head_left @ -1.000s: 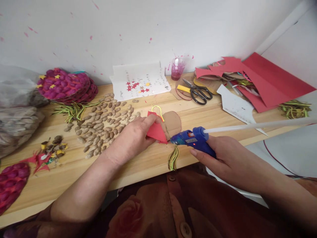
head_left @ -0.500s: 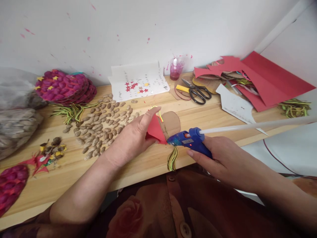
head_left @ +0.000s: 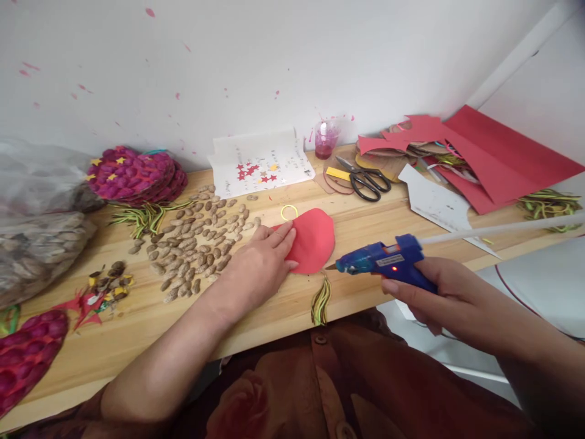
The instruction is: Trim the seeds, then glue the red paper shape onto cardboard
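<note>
My left hand [head_left: 258,265] lies flat, fingers stretched out, on the left part of a round red paper piece [head_left: 315,241]. What is under the paper is hidden now. A yellow loop [head_left: 283,212] sticks out at its far edge, and a yellow-green tassel [head_left: 321,302] hangs from its near edge toward me. In my right hand [head_left: 452,299] is a blue glue gun [head_left: 388,263] with a red light on and a long white glue stick in its back. Its nozzle points left, just beside the disc's right lower edge, apart from the paper.
Many speckled beans [head_left: 196,244] are spread left of my hand. Behind stand decorated purple discs [head_left: 137,177], a sheet with small stars [head_left: 260,158] and a stained plastic cup [head_left: 325,140]. Black-handled scissors [head_left: 368,183] and red paper [head_left: 512,158] lie at right.
The red paper has gone from being folded up by my left hand to lying flat over the brown cardboard. My left hand now presses it; the glue gun has drawn back right.
</note>
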{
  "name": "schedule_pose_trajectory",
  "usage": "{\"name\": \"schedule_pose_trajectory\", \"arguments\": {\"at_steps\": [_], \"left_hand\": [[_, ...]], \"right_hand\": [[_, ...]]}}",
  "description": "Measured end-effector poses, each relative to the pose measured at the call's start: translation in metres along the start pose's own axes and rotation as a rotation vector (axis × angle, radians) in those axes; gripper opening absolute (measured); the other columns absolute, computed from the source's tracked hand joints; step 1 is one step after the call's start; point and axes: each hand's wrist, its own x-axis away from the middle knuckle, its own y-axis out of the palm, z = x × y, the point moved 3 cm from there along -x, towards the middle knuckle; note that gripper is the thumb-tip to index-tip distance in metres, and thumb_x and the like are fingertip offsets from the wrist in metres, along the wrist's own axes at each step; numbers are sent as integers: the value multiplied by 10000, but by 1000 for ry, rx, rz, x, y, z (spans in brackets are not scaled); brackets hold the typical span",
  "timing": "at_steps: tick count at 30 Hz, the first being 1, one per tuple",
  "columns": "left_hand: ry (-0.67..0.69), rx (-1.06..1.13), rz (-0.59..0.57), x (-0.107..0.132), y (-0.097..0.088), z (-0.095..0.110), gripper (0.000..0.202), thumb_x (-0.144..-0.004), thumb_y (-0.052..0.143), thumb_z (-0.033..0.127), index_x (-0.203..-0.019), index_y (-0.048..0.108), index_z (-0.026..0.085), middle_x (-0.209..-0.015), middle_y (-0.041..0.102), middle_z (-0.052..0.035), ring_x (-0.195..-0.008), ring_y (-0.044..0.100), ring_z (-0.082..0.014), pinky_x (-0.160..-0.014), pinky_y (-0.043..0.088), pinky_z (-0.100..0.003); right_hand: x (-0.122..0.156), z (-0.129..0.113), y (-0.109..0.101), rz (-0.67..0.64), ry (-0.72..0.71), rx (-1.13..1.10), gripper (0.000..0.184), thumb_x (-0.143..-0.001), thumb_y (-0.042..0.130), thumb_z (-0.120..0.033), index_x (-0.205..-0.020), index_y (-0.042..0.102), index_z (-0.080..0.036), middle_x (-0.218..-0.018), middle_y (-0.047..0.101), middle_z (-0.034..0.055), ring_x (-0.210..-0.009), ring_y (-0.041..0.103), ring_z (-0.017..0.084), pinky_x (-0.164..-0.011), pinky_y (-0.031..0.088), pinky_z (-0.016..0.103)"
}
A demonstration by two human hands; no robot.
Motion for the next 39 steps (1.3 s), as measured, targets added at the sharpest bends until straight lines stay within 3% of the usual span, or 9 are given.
{"name": "schedule_pose_trajectory", "arguments": {"at_steps": [3,6,9,12,16,21,30,39], "left_hand": [[-45,-91,-14,-2,5,7,450,-1012,419,285,-1405,529,96,-1516,491,-154,-1230,541,-327,-1084,449,-520],[-100,-131,-28,-3,8,13,460,-1010,410,283,-1420,521,107,-1516,495,-133,-1195,528,-343,-950,550,-510],[-106,-158,-54,-4,7,18,464,-1011,401,269,-1430,507,101,-1524,484,-130,-1193,515,-341,-908,580,-502],[-111,-186,-64,-4,6,19,469,-1012,403,262,-1442,492,99,-1528,482,-118,-1213,502,-340,-903,588,-482],[-105,-195,-48,-3,6,19,480,-1002,430,266,-1453,483,110,-1522,487,-122,-1214,503,-341,-773,621,-420],[-106,-183,-57,-4,3,22,458,-987,454,257,-1419,522,121,-1514,490,-140,-1223,513,-339,-766,618,-402],[-103,-232,-62,-3,6,28,475,-994,435,299,-1427,517,124,-1562,434,-137,-1279,475,-322,-927,554,-418],[-36,-212,-14,4,11,27,524,-1026,351,297,-1487,440,64,-1586,398,-134,-1290,475,-316,-1054,477,-424]], "right_hand": [[-2,21,0,-55,44,-315,368,-832,657,-557,-725,550,-221,-475,497,-46,-426,464,113,-431,388,253],[-11,33,7,-74,10,-675,338,-839,637,-551,-819,579,-218,-475,459,-74,-344,389,82,-358,281,229],[-22,27,15,-87,-67,-938,349,-862,589,-564,-851,578,-215,-512,416,-83,-357,369,73,-364,244,223],[-34,9,23,-101,-66,-1088,337,-875,569,-545,-871,599,-209,-596,453,-55,-449,445,88,-366,246,205],[-50,-17,33,-117,-103,-1135,308,-912,521,-493,-877,639,-211,-794,649,39,-752,657,166,-499,452,226],[-72,-35,44,-163,-77,-1245,325,-958,445,-474,-898,655,-234,-942,751,83,-988,708,230,-759,580,339],[-93,-44,58,-199,-136,-1360,329,-971,465,-479,-952,678,-229,-1171,734,87,-1246,609,220,-1071,480,413],[-101,-43,64,-129,-87,-1445,242,-985,470,-389,-1011,656,-235,-1213,721,68,-1247,609,184,-1118,445,405]]}}
